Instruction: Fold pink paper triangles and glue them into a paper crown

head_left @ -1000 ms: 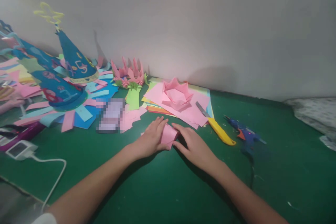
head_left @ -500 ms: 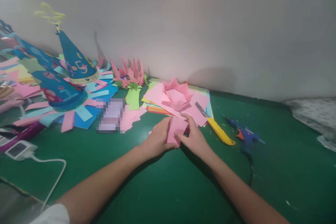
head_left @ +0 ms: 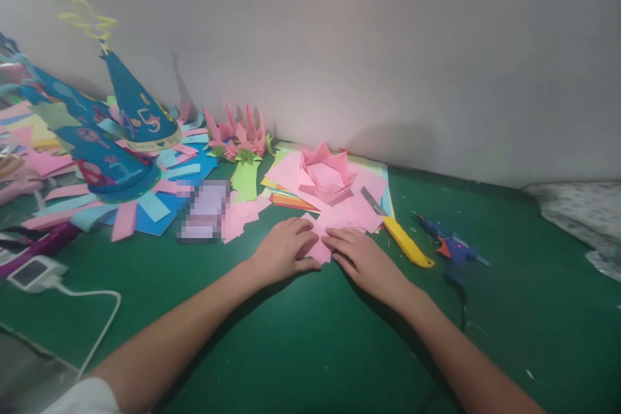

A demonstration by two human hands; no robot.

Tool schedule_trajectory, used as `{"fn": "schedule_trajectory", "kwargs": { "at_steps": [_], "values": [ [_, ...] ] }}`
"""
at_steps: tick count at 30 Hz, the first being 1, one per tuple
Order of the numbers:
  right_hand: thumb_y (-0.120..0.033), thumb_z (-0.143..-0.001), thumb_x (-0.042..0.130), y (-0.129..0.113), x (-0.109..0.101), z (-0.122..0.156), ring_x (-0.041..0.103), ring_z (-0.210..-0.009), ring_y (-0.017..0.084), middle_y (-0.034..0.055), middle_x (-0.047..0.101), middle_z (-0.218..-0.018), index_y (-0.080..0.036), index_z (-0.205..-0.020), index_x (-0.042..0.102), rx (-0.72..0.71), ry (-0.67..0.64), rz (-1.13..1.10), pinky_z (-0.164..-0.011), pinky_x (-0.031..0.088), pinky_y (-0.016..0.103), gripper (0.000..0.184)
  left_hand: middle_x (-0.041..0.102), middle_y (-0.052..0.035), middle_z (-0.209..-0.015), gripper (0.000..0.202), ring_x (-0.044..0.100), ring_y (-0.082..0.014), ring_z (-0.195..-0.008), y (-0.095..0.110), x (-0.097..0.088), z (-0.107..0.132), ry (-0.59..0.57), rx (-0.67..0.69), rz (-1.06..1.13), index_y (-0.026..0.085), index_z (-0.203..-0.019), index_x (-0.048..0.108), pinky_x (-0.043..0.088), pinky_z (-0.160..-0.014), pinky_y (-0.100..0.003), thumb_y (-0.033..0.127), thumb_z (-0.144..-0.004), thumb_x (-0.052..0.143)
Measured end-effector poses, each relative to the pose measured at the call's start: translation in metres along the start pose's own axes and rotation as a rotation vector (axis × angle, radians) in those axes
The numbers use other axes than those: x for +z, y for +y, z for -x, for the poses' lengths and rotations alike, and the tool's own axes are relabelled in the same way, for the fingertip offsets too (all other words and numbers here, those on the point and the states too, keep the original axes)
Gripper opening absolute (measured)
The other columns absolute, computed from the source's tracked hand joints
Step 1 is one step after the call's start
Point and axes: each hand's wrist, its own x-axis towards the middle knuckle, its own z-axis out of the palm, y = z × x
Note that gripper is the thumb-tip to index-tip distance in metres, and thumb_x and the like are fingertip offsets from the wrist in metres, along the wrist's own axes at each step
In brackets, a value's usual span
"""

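A small piece of pink paper (head_left: 319, 251) lies on the green table between my two hands. My left hand (head_left: 284, 249) rests on its left side, fingers stretched out over it and thumb apart along the near edge. From the right, my right hand (head_left: 366, 259) lays its extended fingers on the same paper. The fingers hide much of its outline and folds. Just beyond stands a folded pink paper flower (head_left: 327, 174) on a stack of coloured sheets (head_left: 286, 171). To the right lies a yellow utility knife (head_left: 407, 242) with its blade out.
A blue glue gun (head_left: 456, 251) lies right of the knife. Blue paper cone hats (head_left: 138, 103), a pink paper crown (head_left: 237, 136) and a blurred-out phone (head_left: 204, 210) occupy the left. A white device (head_left: 37, 273) with a cable sits nearer. Behind runs a pale wall (head_left: 436, 45).
Both hands have gone from holding the pink paper raised between fingers and thumbs to lying with fingers flat on it. The paper is now down on the table.
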Motion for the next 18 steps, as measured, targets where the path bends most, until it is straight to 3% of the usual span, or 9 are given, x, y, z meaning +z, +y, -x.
{"fn": "schedule_trajectory", "kwargs": {
  "at_steps": [7,11,18],
  "values": [
    [-0.020,-0.086,0.054,-0.005,0.003,-0.002,0.054,-0.100,0.024,0.0085,0.063,-0.108,-0.022,-0.117,0.059,0.033,0.044,-0.010,-0.089,0.042,0.045,0.032,0.053,-0.0140,-0.125,0.070,0.045,-0.0308,-0.116,0.013,0.009,0.004,0.062,-0.127,-0.026,0.014,-0.119,0.050,0.036,-0.099,-0.046,0.062,-0.069,0.063],
    [-0.023,-0.087,0.054,0.000,0.011,-0.004,0.055,-0.094,0.023,0.0091,0.063,-0.098,-0.021,-0.109,0.063,0.013,0.130,-0.025,-0.082,0.043,0.042,0.025,0.053,-0.0139,-0.121,0.061,0.046,-0.0293,-0.114,0.016,0.012,-0.001,0.088,-0.190,-0.026,0.014,-0.122,0.045,0.038,-0.098,-0.046,0.050,-0.077,0.062],
    [-0.025,-0.091,0.048,0.005,0.015,-0.003,0.057,-0.089,0.019,0.0054,0.066,-0.093,-0.023,-0.095,0.068,-0.051,0.191,-0.113,-0.079,0.045,0.036,0.020,0.052,-0.0108,-0.123,0.038,0.047,-0.0242,-0.115,0.007,0.010,0.008,0.094,-0.132,0.140,0.018,-0.116,0.048,0.040,-0.099,-0.042,0.033,-0.083,0.058]
  ]
}}
